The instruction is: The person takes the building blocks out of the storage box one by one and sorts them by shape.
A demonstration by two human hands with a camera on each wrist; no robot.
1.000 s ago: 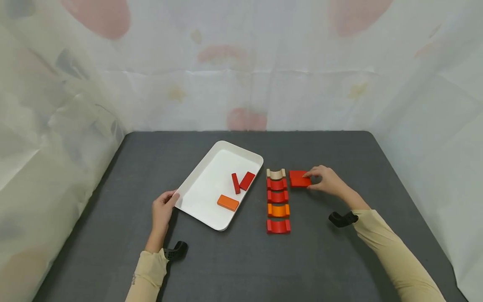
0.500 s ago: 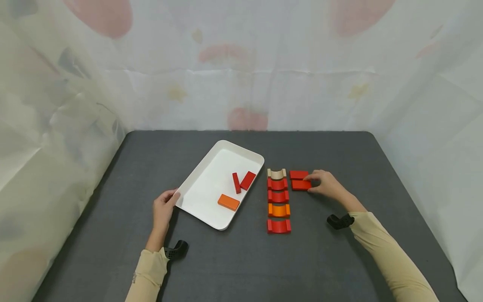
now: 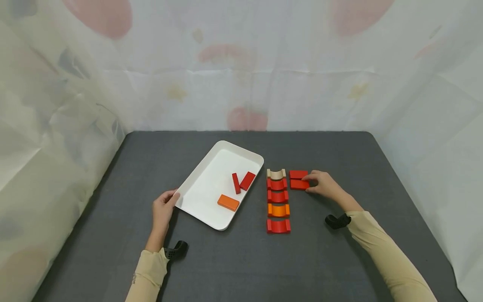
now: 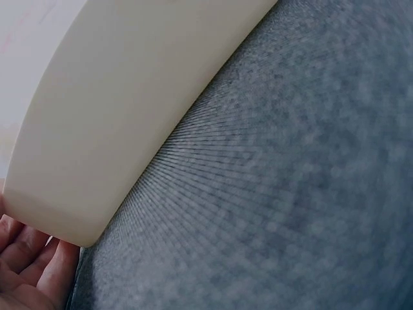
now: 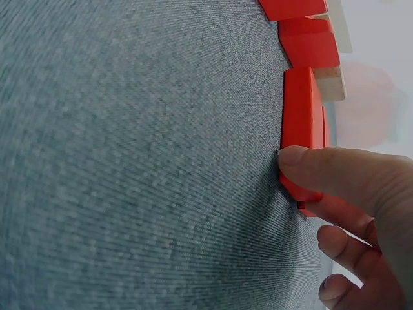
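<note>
Right hand [image 3: 324, 185], right of frame centre in the head view, pinches the near red flat block [image 3: 299, 184] at its right end; thumb on the near side, fingers curled over the far side. In the right wrist view the thumb [image 5: 335, 169] presses the block's edge [image 5: 300, 123]. This block lies flat on the dark grey table [image 3: 241, 260], touching a second red flat block [image 3: 299, 174] just above it in the frame. Both sit just right of a column of five arch blocks: beige arch [image 3: 276, 173] at top, then red arch [image 3: 277, 183], another red arch [image 3: 277, 196], orange arch [image 3: 278, 209], and a red arch at the bottom [image 3: 278, 226], slightly apart from the rest.

Left hand [image 3: 163, 209], lower left of centre, holds the near left corner of the white tray [image 3: 196, 176]; thumb on the rim, fingers loosely curled around the corner. Left wrist view shows only the tray's outer wall [image 4: 129, 129] and fingertips [image 4: 26, 271] at lower left, touching its corner.

The tray sits angled on the table, left of the arch column. Inside it: an orange flat block [image 3: 228, 202] near its lower right, a red block on edge [image 3: 235, 183], and a red flat block [image 3: 247, 180] leaning on or touching it, cannot tell which.

Black wrist mounts [image 3: 175, 250] show at both cuffs. White sheeting [image 3: 241, 84] surrounds the table.
</note>
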